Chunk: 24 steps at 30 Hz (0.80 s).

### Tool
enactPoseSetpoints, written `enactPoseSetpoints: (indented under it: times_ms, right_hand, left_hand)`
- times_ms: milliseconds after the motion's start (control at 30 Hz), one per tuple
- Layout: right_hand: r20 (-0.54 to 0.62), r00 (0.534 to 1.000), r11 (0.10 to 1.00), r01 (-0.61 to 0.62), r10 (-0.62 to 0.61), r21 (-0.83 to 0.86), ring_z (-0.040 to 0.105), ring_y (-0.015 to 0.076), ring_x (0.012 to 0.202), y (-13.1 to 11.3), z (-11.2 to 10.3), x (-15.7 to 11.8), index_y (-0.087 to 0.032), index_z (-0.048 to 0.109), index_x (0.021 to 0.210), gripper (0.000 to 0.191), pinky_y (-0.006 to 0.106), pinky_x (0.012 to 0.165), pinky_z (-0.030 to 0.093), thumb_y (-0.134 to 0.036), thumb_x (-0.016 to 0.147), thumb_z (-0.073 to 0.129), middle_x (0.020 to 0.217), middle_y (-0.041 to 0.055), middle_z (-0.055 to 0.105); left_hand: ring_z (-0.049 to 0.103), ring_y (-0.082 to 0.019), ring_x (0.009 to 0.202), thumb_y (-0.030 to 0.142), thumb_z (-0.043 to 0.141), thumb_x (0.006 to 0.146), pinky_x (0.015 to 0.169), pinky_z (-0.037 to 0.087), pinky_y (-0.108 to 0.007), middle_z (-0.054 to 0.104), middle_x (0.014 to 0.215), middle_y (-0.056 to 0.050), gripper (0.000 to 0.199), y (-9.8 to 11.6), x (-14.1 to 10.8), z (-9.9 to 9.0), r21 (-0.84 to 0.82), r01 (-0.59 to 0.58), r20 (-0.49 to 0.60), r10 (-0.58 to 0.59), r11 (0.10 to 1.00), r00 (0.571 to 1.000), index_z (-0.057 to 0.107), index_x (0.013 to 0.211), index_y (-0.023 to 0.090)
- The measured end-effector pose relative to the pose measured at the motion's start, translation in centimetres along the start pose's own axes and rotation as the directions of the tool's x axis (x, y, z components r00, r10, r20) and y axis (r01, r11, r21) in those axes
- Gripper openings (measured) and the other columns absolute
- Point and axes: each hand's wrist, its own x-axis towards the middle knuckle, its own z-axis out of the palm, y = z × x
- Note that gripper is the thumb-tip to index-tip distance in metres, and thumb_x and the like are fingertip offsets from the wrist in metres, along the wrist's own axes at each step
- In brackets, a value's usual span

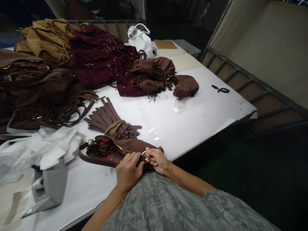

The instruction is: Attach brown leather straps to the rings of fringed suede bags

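Note:
A brown handbag (pixel 138 145) lies on its side at the table's near edge, its zipped mouth open to a dark lining with red patterning. My left hand (pixel 129 168) is closed on the bag's edge, its fingertips hidden in part. Beside it, my right hand (pixel 157 159) pinches a gold ring (pixel 145 155) at the end of the bag. The bag's strap (pixel 96 161) loops out to the left. Just beyond the bag lies a bundle of brown leather strips (pixel 108 117), tied round with a tan band (pixel 114 127).
Brown bags (pixel 43 93), maroon bags (pixel 93 61) and tan bags (pixel 48 37) are heaped at the back left. Fringed brown bags (pixel 156 72) lie mid-table. A grey dispenser (pixel 56 183) and white plastic sheets (pixel 55 141) sit at the left. A black strap (pixel 220 89) rests at the right.

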Motion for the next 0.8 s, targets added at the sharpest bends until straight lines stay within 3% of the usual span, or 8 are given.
enactPoseSetpoints:
  times_ms: [133,267,400,533,700,800]
  right_hand:
    - [0.086,0.993,0.994,0.089,-0.082,-0.069,0.037,0.0021,0.044,-0.5,-0.7,-0.2,-0.01,0.065,0.076,0.038,0.014,0.038,0.026,-0.048,0.074,0.073,0.056,-0.0039,0.051]
    - [0.112,0.958,0.922,0.284,-0.264,-0.263,0.053,0.0053,0.056,-0.9,-1.0,-0.3,-0.016,0.069,0.1,0.034,0.017,0.048,0.041,-0.043,0.08,0.068,0.082,0.0007,0.061]
    - [0.203,0.867,0.692,0.488,-0.456,-0.532,0.056,0.0075,0.066,-1.0,-0.4,-0.7,-0.021,0.066,0.114,0.031,0.02,0.052,0.046,-0.039,0.089,0.058,0.104,0.0044,0.057]
    - [0.355,0.771,0.416,0.599,-0.528,-0.684,0.057,0.0147,0.095,-1.5,0.7,-1.1,-0.023,0.062,0.123,0.032,0.023,0.07,0.051,-0.032,0.093,0.055,0.113,0.0071,0.056]
    - [0.491,0.731,0.146,0.615,-0.473,-0.775,0.059,0.0187,0.103,-1.9,1.0,-0.9,-0.024,0.042,0.142,0.056,0.031,0.09,0.049,-0.036,0.09,0.061,0.116,0.0076,0.06]
    - [0.562,0.728,-0.04,0.597,-0.392,-0.801,0.061,0.0202,0.103,-1.8,0.6,-0.9,-0.024,0.031,0.148,0.068,0.033,0.093,0.049,-0.035,0.089,0.062,0.116,0.0079,0.062]
  left_hand:
    - [0.065,-0.019,0.081,0.026,0.053,0.087,0.073,0.047,-0.027,0.071,0.086,-0.003,0.015,-1.2,0.6,-0.2,-0.283,0.075,0.075,-0.056,0.956,0.996,0.066,0.089,0.02]
    - [0.065,-0.018,0.075,0.031,0.054,0.086,0.07,0.049,-0.026,0.07,0.082,-0.002,0.018,-1.9,1.3,-0.6,-0.536,0.257,0.161,-0.201,0.804,0.966,0.067,0.088,0.018]
    - [0.065,-0.02,0.078,0.038,0.058,0.083,0.069,0.051,-0.026,0.071,0.082,-0.003,0.024,-2.2,1.4,-1.0,-0.641,0.414,0.2,-0.381,0.646,0.903,0.067,0.089,0.016]
    - [0.066,-0.02,0.081,0.043,0.059,0.082,0.069,0.051,-0.026,0.072,0.089,-0.005,0.032,-2.3,1.3,-1.1,-0.7,0.445,0.224,-0.42,0.559,0.879,0.067,0.095,0.015]
    - [0.066,-0.021,0.082,0.037,0.056,0.084,0.072,0.051,-0.027,0.071,0.086,-0.004,0.026,-2.1,1.4,-1.8,-0.633,0.421,0.263,-0.331,0.65,0.906,0.068,0.092,0.016]
    - [0.065,-0.02,0.078,0.034,0.053,0.085,0.071,0.05,-0.028,0.071,0.082,-0.003,0.024,-2.1,1.6,-2.5,-0.57,0.394,0.333,-0.236,0.721,0.913,0.068,0.089,0.017]
